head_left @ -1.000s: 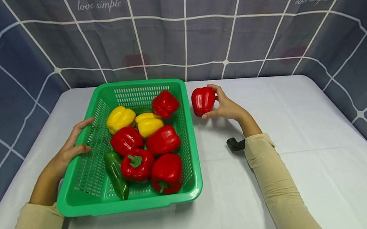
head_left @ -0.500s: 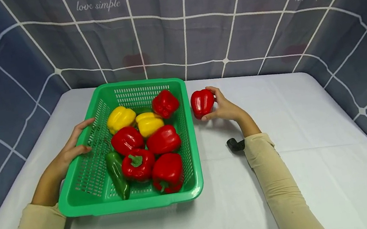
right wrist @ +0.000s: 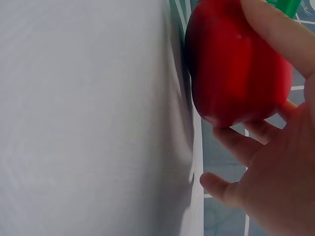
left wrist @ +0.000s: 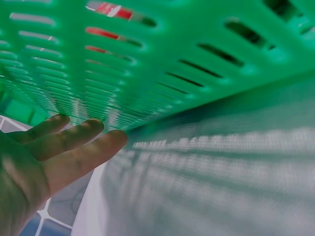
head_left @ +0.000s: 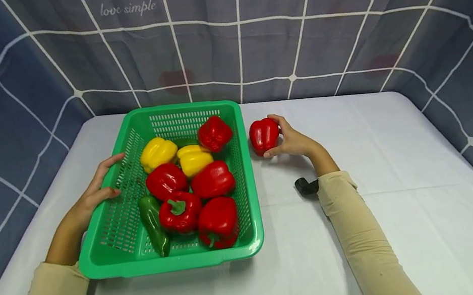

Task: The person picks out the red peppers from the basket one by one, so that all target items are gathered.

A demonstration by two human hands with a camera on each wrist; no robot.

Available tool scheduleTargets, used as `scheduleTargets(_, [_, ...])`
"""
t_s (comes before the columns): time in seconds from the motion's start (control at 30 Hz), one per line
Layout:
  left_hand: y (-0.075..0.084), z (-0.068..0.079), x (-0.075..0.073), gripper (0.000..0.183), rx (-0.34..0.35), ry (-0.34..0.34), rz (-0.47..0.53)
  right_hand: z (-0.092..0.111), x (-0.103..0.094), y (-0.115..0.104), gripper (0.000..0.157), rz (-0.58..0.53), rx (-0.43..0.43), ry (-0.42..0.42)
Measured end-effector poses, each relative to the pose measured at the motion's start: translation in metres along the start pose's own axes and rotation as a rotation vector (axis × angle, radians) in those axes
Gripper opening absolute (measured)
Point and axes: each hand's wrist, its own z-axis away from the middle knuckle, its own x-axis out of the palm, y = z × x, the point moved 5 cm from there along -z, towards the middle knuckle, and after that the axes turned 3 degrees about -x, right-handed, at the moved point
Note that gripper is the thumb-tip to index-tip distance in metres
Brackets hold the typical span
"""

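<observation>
My right hand [head_left: 292, 140] holds a red bell pepper [head_left: 264, 136] at the table, just right of the green basket [head_left: 173, 263]. In the right wrist view, the thumb lies on one side of the red bell pepper [right wrist: 238, 64] and fingertips touch its lower end. My left hand [head_left: 88, 197] grips the basket's left rim, its thumb over the inside. From the left wrist, several fingers [left wrist: 81, 160] show stretched along the slotted outer wall. Inside the basket lie several red bell peppers [head_left: 212, 179], two yellow bell peppers [head_left: 158, 153] and a long green pepper [head_left: 154, 226].
A white cloth covers the table [head_left: 413, 223]. Dark grey curtains [head_left: 212, 44] with white grid lines stand behind it and along both sides. A black device [head_left: 306, 186] sits at my right wrist. Another green item [head_left: 185, 142] is partly hidden under the peppers.
The red bell pepper and my right hand have come very slightly nearer to me. Both holds stay as they were; the head view has shifted a little.
</observation>
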Motion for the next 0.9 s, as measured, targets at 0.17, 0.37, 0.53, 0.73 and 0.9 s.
scheduleTargets(0.17, [0.001, 0.002, 0.0, 0.071, -0.008, 0.018, -0.066, 0.004, 0.0, -0.008, 0.102, -0.011, 0.004, -0.023])
scheduleTargets(0.37, [0.0, 0.002, -0.002, 0.067, -0.021, 0.025, -0.127, 0.018, -0.001, -0.032, 0.099, 0.006, 0.02, -0.052])
scheduleTargets(0.53, [0.001, 0.0, 0.0, 0.071, -0.039, 0.023, -0.111, 0.006, -0.001, -0.006, 0.104, 0.014, 0.012, -0.041])
scheduleTargets(0.73, [0.001, 0.001, 0.001, 0.072, -0.051, 0.024, -0.096, 0.004, -0.002, -0.001, 0.104, 0.04, -0.006, -0.04])
scheduleTargets(0.9, [0.002, 0.001, 0.001, 0.072, -0.041, 0.017, -0.078, 0.006, -0.004, -0.004, 0.103, 0.06, -0.008, -0.034])
